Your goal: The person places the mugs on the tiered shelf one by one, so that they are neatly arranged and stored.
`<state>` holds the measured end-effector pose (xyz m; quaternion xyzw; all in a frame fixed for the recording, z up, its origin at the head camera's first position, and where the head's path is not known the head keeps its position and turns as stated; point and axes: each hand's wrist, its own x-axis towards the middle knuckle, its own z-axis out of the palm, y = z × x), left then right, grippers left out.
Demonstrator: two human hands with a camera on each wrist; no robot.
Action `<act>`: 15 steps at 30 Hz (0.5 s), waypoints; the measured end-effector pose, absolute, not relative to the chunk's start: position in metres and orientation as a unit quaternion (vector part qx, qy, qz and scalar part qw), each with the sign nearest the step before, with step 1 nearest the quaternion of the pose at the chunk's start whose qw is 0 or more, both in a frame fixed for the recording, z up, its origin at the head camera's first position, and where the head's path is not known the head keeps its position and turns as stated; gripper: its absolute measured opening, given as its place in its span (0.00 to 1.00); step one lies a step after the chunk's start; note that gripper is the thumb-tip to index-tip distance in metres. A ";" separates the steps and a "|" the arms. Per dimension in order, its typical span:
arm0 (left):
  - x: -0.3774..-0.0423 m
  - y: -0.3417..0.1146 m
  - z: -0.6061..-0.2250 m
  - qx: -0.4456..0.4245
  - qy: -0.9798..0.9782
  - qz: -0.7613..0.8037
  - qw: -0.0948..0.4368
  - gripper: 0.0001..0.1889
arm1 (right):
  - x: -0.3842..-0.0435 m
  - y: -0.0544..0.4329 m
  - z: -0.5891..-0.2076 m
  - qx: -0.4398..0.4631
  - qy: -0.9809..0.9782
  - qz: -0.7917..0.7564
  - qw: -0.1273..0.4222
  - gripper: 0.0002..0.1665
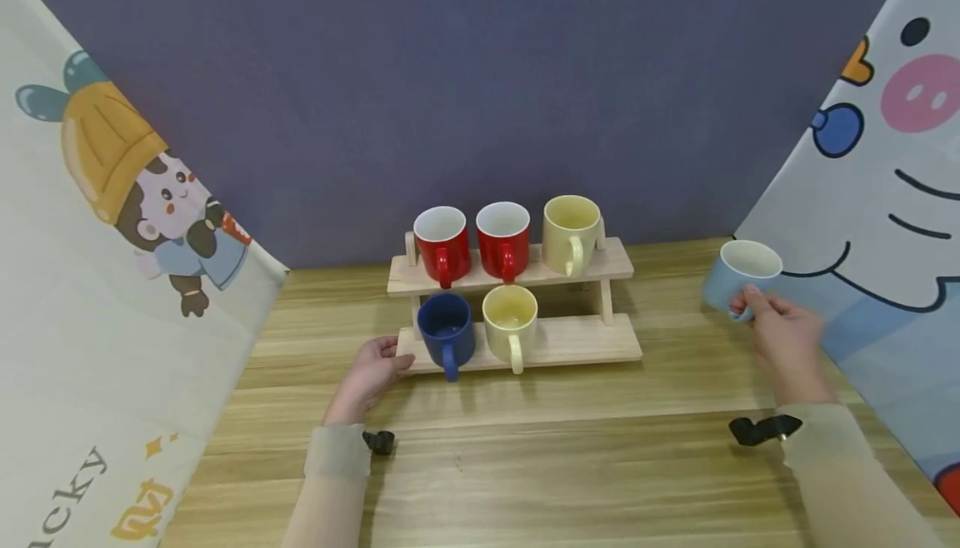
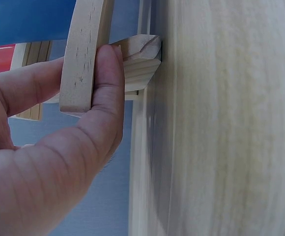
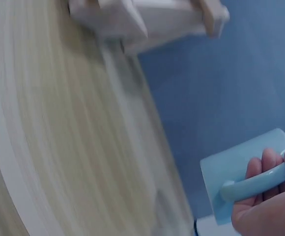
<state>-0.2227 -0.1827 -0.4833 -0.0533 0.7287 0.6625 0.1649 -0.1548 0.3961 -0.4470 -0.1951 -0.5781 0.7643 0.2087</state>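
Note:
My right hand [image 1: 787, 336] grips a light blue mug [image 3: 226, 167] by its handle, out to the right of a two-tier wooden rack [image 1: 577, 340]. In the right wrist view the fingers curl through the handle, and the mug looks raised off the table. At the rack's left end, my left hand [image 1: 372, 371] pinches the lower shelf [image 2: 78, 64] between thumb and fingers. Two red mugs [image 1: 442, 252] and a yellow mug [image 1: 558, 240] stand on the upper tier. A dark blue mug [image 1: 442, 336] and another yellow mug [image 1: 498, 323] stand on the lower tier, left and middle.
The wood-grain table [image 1: 525, 481] spreads in front of the rack. Behind rises a dark blue-grey panel [image 1: 450, 73]. Printed cartoon panels stand at the left [image 1: 75, 281] and right [image 1: 885, 281], the right one close to the light blue mug.

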 end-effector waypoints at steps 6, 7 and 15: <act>-0.224 -0.183 -0.483 -0.054 0.727 0.665 0.164 0.28 | -0.145 0.366 -0.432 -0.202 -0.612 0.737 0.202 0.19; -0.224 -0.183 -0.484 -0.053 0.726 0.665 0.165 0.28 | -0.143 0.361 -0.430 -0.199 -0.614 0.736 0.203 0.19; -0.224 -0.184 -0.486 -0.051 0.728 0.663 0.167 0.29 | -0.127 0.326 -0.423 -0.177 -0.621 0.731 0.219 0.22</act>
